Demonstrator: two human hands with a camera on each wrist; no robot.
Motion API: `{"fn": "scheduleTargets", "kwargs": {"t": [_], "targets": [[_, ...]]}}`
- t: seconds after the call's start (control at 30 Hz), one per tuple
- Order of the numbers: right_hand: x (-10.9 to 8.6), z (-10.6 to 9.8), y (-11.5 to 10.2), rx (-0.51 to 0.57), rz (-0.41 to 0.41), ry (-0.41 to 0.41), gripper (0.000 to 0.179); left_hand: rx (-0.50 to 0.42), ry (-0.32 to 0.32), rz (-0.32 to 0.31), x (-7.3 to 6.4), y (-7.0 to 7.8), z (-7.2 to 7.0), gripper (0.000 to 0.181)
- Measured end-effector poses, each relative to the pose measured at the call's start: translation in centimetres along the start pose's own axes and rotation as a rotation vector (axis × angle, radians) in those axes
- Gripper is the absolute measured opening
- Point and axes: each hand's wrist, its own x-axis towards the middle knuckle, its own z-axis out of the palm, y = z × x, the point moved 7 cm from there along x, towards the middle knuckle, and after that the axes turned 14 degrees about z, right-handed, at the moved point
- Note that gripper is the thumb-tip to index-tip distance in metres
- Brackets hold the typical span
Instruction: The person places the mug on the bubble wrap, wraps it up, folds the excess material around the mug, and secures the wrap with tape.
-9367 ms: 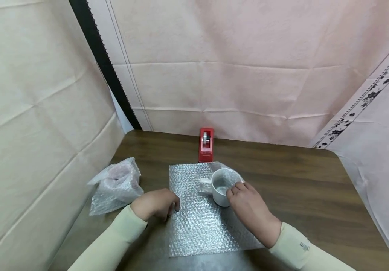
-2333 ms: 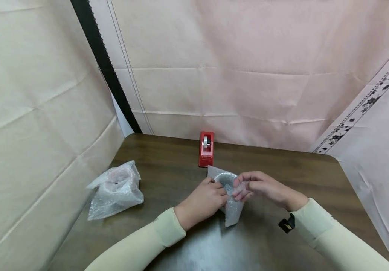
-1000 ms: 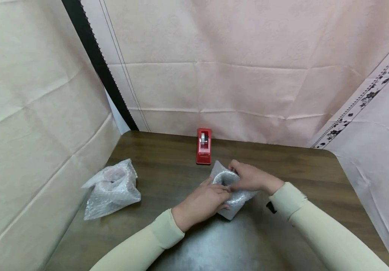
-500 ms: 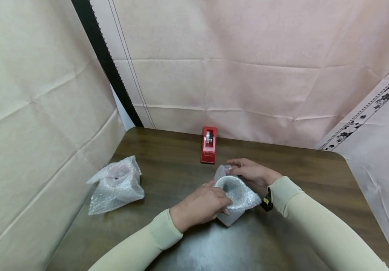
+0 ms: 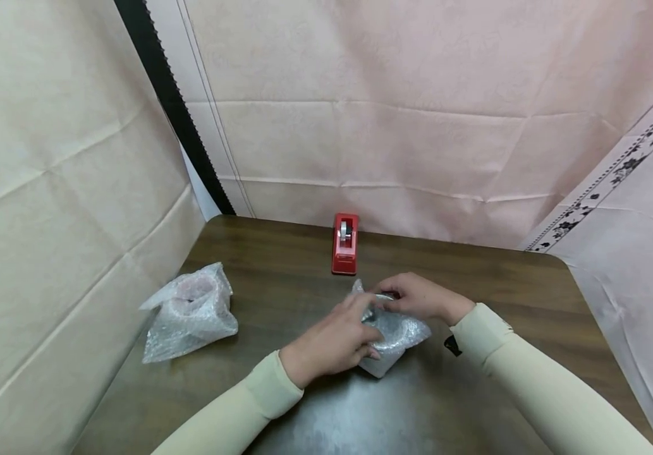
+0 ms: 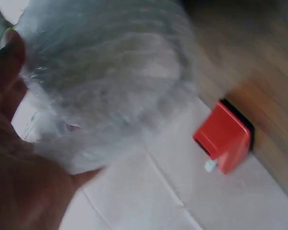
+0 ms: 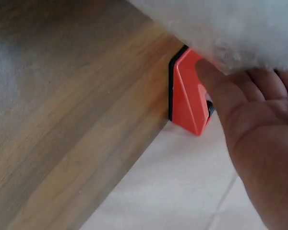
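A mug in bubble wrap (image 5: 397, 332) stands upright on the table between my hands; the wrap covers its sides and most of the mug is hidden. My left hand (image 5: 332, 341) holds the bundle from the left, its fingers spread over the near side and opening. In the left wrist view, its fingers and thumb curve round the bubble wrap (image 6: 110, 86). At the far rim, my right hand (image 5: 420, 297) pinches the wrap with bent fingers. The right wrist view shows my right hand (image 7: 259, 124) under the wrap's edge, fingertips partly hidden.
A red tape dispenser (image 5: 345, 245) stands behind the mug near the table's back edge. Another bubble-wrapped bundle (image 5: 192, 313) lies at the left of the wooden table (image 5: 508, 303). Pale cloth walls (image 5: 417, 145) enclose the back and sides.
The bubble wrap, flat under the mug at first, now surrounds it. Within the last half second, my right hand brought the far flap toward the opening, and my left fingers spread across the top.
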Motion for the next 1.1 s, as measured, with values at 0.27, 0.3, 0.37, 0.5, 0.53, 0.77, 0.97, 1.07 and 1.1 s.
{"fn": "scheduleTargets", "kwargs": {"t": [0.27,0.3,0.37,0.5,0.53,0.77,0.97,1.07,1.1], "targets": [[-0.2,0.5,0.0,-0.016,0.032,0.092,0.035,-0.109,0.006,-0.182,-1.0,-0.4,0.4,0.028],[-0.1,0.5,0.1,-0.004,0.043,0.097,0.037,-0.105,-0.002,-0.181,-1.1,-0.4,0.4,0.029],[-0.1,0.5,0.1,0.020,0.052,0.101,0.041,-0.075,-0.009,-0.160,-1.1,-0.3,0.3,0.030],[0.0,0.7,0.5,0.062,0.104,0.113,0.045,0.033,0.007,-0.084,-1.1,0.0,0.2,0.031],[0.1,0.8,0.6,0.063,0.123,0.123,0.043,0.057,0.018,-0.066,-1.1,0.2,0.2,0.031],[-0.1,0.7,0.4,0.055,0.160,0.160,0.037,0.197,0.087,-0.011,-1.4,0.9,-0.2,0.030],[-0.6,0.8,-0.4,0.037,0.072,0.096,0.070,0.214,0.089,0.001,-1.5,1.2,-0.1,0.026],[-0.8,0.6,-0.9,-0.052,0.018,0.106,0.061,0.221,0.077,0.007,-1.3,1.2,-0.1,0.027],[-0.8,0.5,-1.2,-0.088,-0.012,0.125,0.056,0.226,0.071,0.008,-1.3,1.1,-0.1,0.027]]}}
